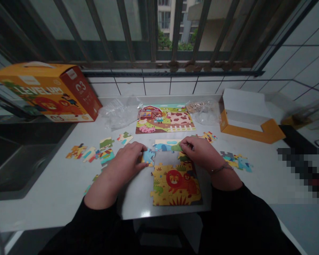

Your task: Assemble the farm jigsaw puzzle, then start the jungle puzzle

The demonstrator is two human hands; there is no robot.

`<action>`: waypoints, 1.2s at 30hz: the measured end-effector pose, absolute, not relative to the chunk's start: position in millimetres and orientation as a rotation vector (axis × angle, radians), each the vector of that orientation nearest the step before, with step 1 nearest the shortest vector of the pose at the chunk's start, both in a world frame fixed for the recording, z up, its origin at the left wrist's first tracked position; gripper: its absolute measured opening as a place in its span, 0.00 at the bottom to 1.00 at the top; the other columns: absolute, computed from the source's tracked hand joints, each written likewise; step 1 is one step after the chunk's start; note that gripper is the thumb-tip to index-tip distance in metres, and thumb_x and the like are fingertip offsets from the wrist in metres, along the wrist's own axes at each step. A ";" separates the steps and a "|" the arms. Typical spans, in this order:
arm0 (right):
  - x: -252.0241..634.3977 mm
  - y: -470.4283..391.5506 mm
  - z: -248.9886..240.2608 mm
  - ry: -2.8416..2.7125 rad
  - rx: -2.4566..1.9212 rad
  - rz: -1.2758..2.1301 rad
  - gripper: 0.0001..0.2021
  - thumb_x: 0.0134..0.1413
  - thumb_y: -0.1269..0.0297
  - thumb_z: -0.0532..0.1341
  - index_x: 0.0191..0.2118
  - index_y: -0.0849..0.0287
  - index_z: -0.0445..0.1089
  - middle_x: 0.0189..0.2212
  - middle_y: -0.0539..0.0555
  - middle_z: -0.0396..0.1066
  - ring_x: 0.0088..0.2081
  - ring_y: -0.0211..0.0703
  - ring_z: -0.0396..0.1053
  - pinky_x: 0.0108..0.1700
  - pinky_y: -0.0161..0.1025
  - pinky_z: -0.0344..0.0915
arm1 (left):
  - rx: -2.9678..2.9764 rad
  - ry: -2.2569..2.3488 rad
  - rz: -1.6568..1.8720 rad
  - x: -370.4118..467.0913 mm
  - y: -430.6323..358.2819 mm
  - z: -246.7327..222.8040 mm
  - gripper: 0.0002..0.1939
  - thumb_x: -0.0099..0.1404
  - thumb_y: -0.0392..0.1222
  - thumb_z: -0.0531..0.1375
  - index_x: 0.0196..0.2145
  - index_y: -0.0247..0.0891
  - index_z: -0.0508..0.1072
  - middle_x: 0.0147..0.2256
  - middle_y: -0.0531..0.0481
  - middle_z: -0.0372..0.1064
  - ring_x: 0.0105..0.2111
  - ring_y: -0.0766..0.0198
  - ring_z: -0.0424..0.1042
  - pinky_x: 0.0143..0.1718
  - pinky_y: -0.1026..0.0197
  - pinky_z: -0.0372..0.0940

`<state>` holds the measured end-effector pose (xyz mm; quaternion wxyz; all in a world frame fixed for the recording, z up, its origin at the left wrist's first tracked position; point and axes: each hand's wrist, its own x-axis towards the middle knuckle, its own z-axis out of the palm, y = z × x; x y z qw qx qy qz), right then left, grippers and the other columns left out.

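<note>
On the white counter lies a partly joined lion puzzle point(175, 184), with bare counter showing between its lower part and a strip of blue and green pieces point(163, 146) above. My left hand point(130, 157) has its thumb and fingers around a light blue piece point(149, 157), just left of that gap. At the strip's right end, my right hand point(198, 150) is closed, fingertips pressed together over a green piece point(176, 147). Whether it grips that piece or only touches it is hidden by the fingers.
Loose pieces lie left point(76, 151) and right point(244, 163) of the hands. Behind are a farm picture point(164, 119), clear plastic bags point(119, 113), an orange puzzle box point(50, 94) at left and an open box part point(250, 129) at right. A dark sink point(16, 170) borders the counter.
</note>
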<state>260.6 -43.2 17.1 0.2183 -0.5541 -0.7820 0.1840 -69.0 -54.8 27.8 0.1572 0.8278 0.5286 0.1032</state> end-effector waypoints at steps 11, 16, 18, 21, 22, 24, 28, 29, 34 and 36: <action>260.2 -42.3 20.0 -2.166 -1.537 0.534 0.07 0.68 0.67 0.62 0.36 0.55 0.75 0.32 0.51 0.79 0.35 0.44 0.72 0.43 0.40 0.60 | 2.172 1.499 0.397 -51.9 -57.5 30.5 0.18 0.68 0.41 0.69 0.53 0.46 0.71 0.41 0.50 0.78 0.40 0.52 0.78 0.42 0.52 0.69; 258.5 -42.3 20.6 -2.160 -1.524 0.568 0.08 0.68 0.68 0.61 0.35 0.56 0.75 0.33 0.51 0.79 0.35 0.43 0.71 0.40 0.39 0.59 | 2.065 1.460 0.508 -49.2 -59.3 37.8 0.14 0.70 0.42 0.65 0.52 0.46 0.73 0.33 0.56 0.72 0.32 0.59 0.72 0.36 0.57 0.63; 257.4 -42.5 21.7 -2.158 -1.507 0.584 0.08 0.68 0.68 0.61 0.35 0.56 0.75 0.32 0.51 0.78 0.34 0.42 0.70 0.39 0.39 0.57 | 2.024 1.415 0.553 -47.5 -59.3 38.6 0.12 0.71 0.45 0.64 0.52 0.46 0.73 0.31 0.58 0.68 0.30 0.60 0.69 0.35 0.58 0.61; 256.0 -42.6 23.1 -2.157 -1.485 0.604 0.08 0.68 0.68 0.61 0.35 0.57 0.75 0.32 0.51 0.77 0.34 0.42 0.69 0.40 0.39 0.57 | 1.943 1.361 0.617 -46.2 -57.9 37.1 0.13 0.73 0.50 0.62 0.52 0.44 0.74 0.28 0.59 0.63 0.29 0.61 0.66 0.34 0.59 0.60; 255.8 -42.5 23.3 -2.158 -1.482 0.605 0.08 0.68 0.68 0.62 0.35 0.57 0.75 0.32 0.51 0.78 0.35 0.42 0.70 0.40 0.39 0.58 | 1.929 1.359 0.629 -46.1 -57.2 36.4 0.14 0.74 0.51 0.61 0.52 0.44 0.74 0.28 0.59 0.62 0.29 0.61 0.65 0.34 0.59 0.60; 255.8 -42.3 23.3 -2.163 -1.482 0.601 0.07 0.67 0.68 0.62 0.36 0.57 0.76 0.34 0.52 0.79 0.36 0.43 0.71 0.41 0.39 0.58 | 1.927 1.383 0.625 -46.6 -56.0 35.5 0.14 0.74 0.51 0.60 0.52 0.43 0.75 0.28 0.59 0.63 0.29 0.61 0.66 0.36 0.59 0.61; 256.0 -42.4 22.5 -2.165 -1.496 0.604 0.07 0.68 0.69 0.62 0.36 0.57 0.76 0.34 0.52 0.79 0.36 0.43 0.71 0.41 0.38 0.58 | 1.950 1.462 0.586 -49.0 -54.4 34.4 0.15 0.74 0.51 0.58 0.52 0.43 0.76 0.31 0.56 0.70 0.33 0.59 0.71 0.39 0.57 0.63; 255.9 -42.5 22.3 -2.165 -1.497 0.606 0.07 0.68 0.68 0.62 0.36 0.57 0.76 0.34 0.52 0.79 0.36 0.42 0.71 0.41 0.38 0.58 | 1.951 1.471 0.580 -49.5 -54.1 33.9 0.15 0.74 0.51 0.58 0.52 0.43 0.77 0.32 0.55 0.71 0.33 0.59 0.72 0.39 0.57 0.64; 254.7 -42.5 21.8 -2.168 -1.510 0.597 0.07 0.68 0.69 0.62 0.37 0.57 0.77 0.34 0.52 0.79 0.37 0.43 0.72 0.42 0.38 0.59 | 1.895 1.403 0.565 -44.0 -54.4 30.5 0.17 0.74 0.51 0.59 0.53 0.42 0.78 0.33 0.53 0.73 0.33 0.58 0.72 0.39 0.56 0.66; 254.6 -42.3 22.3 -2.176 -1.505 0.597 0.07 0.68 0.69 0.62 0.37 0.57 0.77 0.35 0.52 0.80 0.38 0.43 0.72 0.42 0.39 0.60 | 1.867 1.371 0.570 -35.9 -56.0 28.9 0.17 0.75 0.51 0.58 0.54 0.42 0.79 0.35 0.51 0.77 0.35 0.57 0.75 0.40 0.55 0.68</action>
